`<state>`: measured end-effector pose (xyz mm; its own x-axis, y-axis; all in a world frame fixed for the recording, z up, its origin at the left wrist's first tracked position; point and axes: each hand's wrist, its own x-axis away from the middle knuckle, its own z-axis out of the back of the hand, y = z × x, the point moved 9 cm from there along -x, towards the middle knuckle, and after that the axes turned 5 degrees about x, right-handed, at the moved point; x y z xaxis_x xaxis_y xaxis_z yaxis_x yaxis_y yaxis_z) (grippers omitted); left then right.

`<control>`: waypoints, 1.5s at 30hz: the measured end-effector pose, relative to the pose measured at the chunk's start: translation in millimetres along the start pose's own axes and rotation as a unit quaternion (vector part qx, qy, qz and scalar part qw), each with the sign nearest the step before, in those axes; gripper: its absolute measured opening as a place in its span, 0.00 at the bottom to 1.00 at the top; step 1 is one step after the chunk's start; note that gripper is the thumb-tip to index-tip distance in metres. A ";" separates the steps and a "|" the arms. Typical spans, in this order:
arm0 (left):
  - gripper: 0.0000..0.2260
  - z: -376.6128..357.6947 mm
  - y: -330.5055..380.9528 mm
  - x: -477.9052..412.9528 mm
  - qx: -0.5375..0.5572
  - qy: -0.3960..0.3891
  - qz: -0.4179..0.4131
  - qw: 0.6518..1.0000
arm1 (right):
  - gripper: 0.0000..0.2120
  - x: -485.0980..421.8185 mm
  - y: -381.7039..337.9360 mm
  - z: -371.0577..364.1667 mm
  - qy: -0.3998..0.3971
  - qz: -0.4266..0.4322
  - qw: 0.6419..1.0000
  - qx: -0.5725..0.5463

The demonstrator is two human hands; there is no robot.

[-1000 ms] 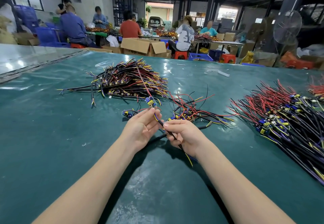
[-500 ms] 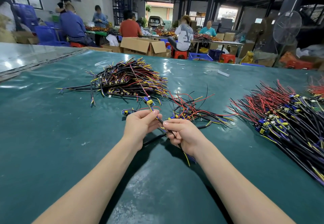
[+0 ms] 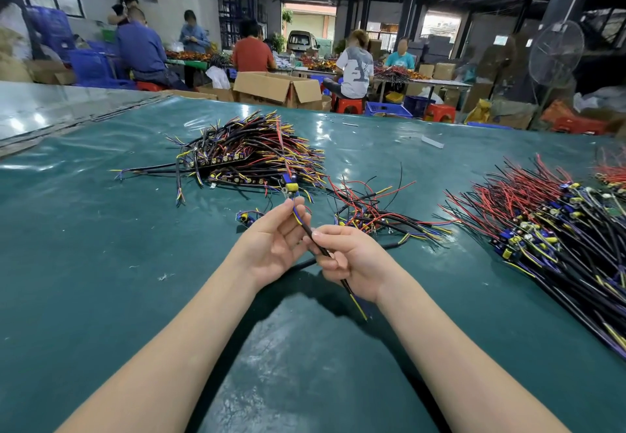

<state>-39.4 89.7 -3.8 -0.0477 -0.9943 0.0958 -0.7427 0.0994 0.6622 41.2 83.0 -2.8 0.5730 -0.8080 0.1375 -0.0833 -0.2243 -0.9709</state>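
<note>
Up off the desk (image 3: 101,263), near centre: a thin black cable (image 3: 307,229). Left hand (image 3: 271,246) curled round its upper end, just under the small blue-and-yellow part (image 3: 291,188). Right hand (image 3: 352,260) pinching the sheath lower down. Light, limp and smooth by the look of it, with delicate coloured leads. Best gripped on the black sheath, not the thin wires. Wire heap (image 3: 250,158) far left, bundle (image 3: 548,229) right.
</note>
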 end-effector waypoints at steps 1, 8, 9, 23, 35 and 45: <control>0.13 3.5 2.1 0.0 -0.020 0.021 -0.010 1.000 | 0.10 -0.5 0.3 2.6 0.011 0.002 1.000 0.002; 0.05 30.5 17.2 5.4 -0.180 0.158 -0.111 0.965 | 0.13 -3.3 -0.8 22.8 0.133 0.046 0.977 0.158; 0.05 31.1 18.1 6.3 -0.179 0.166 -0.119 0.962 | 0.13 -3.8 -0.7 22.5 0.139 0.049 0.974 0.171; 0.03 18.8 14.6 3.5 -0.018 0.104 -0.095 0.990 | 0.12 -3.2 0.3 14.3 0.094 0.028 0.989 0.113; 0.03 11.4 22.6 7.4 -0.070 0.104 -0.144 0.982 | 0.11 -1.2 1.8 13.4 0.104 0.029 0.989 0.104; 0.08 28.2 37.5 10.6 -0.007 0.161 -0.184 0.970 | 0.07 -3.9 4.7 -10.8 0.061 0.055 0.992 0.100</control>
<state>-86.7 81.7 1.1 0.4312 -0.8989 0.0776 -0.6610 -0.2562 0.7053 29.8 79.2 -5.7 0.4663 -0.8837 0.0400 0.0317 -0.0286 -0.9991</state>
